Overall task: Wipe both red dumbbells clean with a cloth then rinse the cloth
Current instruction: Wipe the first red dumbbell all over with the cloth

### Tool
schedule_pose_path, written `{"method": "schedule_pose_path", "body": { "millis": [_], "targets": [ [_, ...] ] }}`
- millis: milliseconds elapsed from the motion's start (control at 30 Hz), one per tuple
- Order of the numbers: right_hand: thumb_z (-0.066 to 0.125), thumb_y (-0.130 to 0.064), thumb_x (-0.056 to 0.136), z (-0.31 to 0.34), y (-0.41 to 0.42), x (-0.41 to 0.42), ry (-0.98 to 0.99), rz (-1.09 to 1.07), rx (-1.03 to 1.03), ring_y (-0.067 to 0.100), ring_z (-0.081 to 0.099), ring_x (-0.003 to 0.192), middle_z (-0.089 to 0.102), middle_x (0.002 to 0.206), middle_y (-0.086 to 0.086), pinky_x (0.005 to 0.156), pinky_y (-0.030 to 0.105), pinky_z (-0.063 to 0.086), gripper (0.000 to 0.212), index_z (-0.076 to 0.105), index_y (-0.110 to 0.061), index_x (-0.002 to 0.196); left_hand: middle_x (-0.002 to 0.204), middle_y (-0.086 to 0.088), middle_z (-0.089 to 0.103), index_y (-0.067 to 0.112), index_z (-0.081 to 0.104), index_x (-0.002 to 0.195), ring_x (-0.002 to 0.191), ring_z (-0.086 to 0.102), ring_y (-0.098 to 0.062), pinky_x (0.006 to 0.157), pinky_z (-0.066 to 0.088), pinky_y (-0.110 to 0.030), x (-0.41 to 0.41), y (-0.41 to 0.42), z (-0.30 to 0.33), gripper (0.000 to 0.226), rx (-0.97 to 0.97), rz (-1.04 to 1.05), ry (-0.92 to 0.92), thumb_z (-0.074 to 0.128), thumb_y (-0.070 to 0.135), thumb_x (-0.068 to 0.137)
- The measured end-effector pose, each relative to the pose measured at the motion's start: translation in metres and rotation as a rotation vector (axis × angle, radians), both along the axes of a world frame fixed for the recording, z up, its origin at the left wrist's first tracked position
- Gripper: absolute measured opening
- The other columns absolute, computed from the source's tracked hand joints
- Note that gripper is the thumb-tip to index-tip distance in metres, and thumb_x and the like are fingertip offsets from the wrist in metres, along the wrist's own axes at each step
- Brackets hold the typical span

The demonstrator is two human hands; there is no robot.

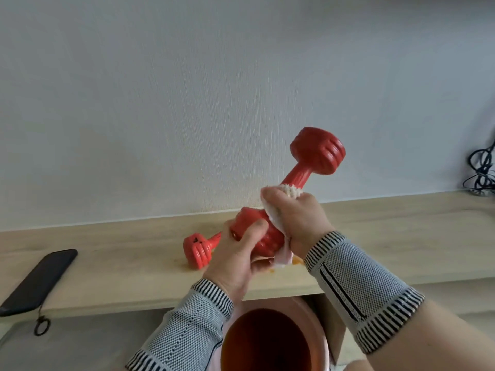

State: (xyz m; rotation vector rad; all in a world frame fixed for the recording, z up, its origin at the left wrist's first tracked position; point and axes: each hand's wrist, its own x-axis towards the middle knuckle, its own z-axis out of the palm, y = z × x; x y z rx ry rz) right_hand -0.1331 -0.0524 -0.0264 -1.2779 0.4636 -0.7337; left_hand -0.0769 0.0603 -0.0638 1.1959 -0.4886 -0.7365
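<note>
I hold one red dumbbell [317, 151] tilted in the air above the wooden shelf [388, 236], its far head up and to the right. My left hand [238, 253] grips its lower head from below. My right hand [294, 218] is closed around the handle with a pale cloth [290, 189] bunched inside it; a cloth corner hangs under the wrist. The second red dumbbell [197, 250] lies on the shelf behind my left hand, partly hidden, with dark marks on its end.
A dark phone [40, 279] with a wrist loop lies on the shelf's left end. A pink basin of reddish-brown water [265, 344] stands below the shelf edge between my forearms. Black cables [482, 170] hang at the right. Orange stains mark the shelf under the dumbbell.
</note>
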Motion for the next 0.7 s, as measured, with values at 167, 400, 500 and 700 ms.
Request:
{"method": "schedule_pose_path", "body": {
  "millis": [167, 400, 500, 700],
  "targets": [
    [0.074, -0.018, 0.073, 0.016, -0.017, 0.007, -0.19, -0.115, 0.338, 0.025, 0.065, 0.08, 0.06, 0.079, 0.0, 0.081, 0.046, 0.054, 0.01, 0.066, -0.024, 0.069, 0.099, 0.007, 0.06, 0.025, 0.042, 0.111, 0.071, 0.062, 0.012, 0.06, 0.049, -0.01, 0.001, 0.014, -0.008, 0.066, 0.146, 0.261, -0.609, 0.088, 0.012, 0.066],
    [0.061, -0.015, 0.084, 0.015, -0.016, 0.001, -0.495, 0.552, 0.576, 0.008, 0.056, 0.061, 0.053, 0.077, -0.003, 0.073, 0.033, 0.047, 0.011, 0.057, -0.017, 0.074, 0.082, -0.018, 0.068, 0.0, 0.069, 0.102, 0.054, 0.065, -0.025, 0.043, 0.049, -0.024, 0.014, 0.022, 0.011, 0.075, 0.119, -0.246, 0.37, 0.07, 0.058, 0.056],
    [0.062, -0.018, 0.078, 0.028, -0.012, -0.001, -0.545, 0.621, 0.579, 0.003, 0.051, 0.06, 0.052, 0.066, -0.006, 0.069, 0.024, 0.046, 0.009, 0.061, -0.016, 0.069, 0.086, -0.018, 0.068, -0.003, 0.07, 0.102, 0.057, 0.067, -0.025, 0.049, 0.055, -0.028, 0.009, 0.024, 0.02, 0.082, 0.089, -0.375, 0.467, 0.064, 0.066, 0.057],
    [0.063, -0.004, 0.081, 0.046, -0.018, 0.022, -0.359, 0.217, 0.583, 0.008, 0.049, 0.049, 0.047, 0.064, -0.001, 0.048, 0.022, 0.045, 0.019, 0.052, -0.014, 0.069, 0.103, -0.003, 0.069, 0.015, 0.046, 0.122, 0.081, 0.068, 0.0, 0.065, 0.051, -0.014, 0.002, 0.008, 0.007, 0.074, 0.118, 0.162, -0.455, 0.088, 0.037, 0.064]
  ]
}}
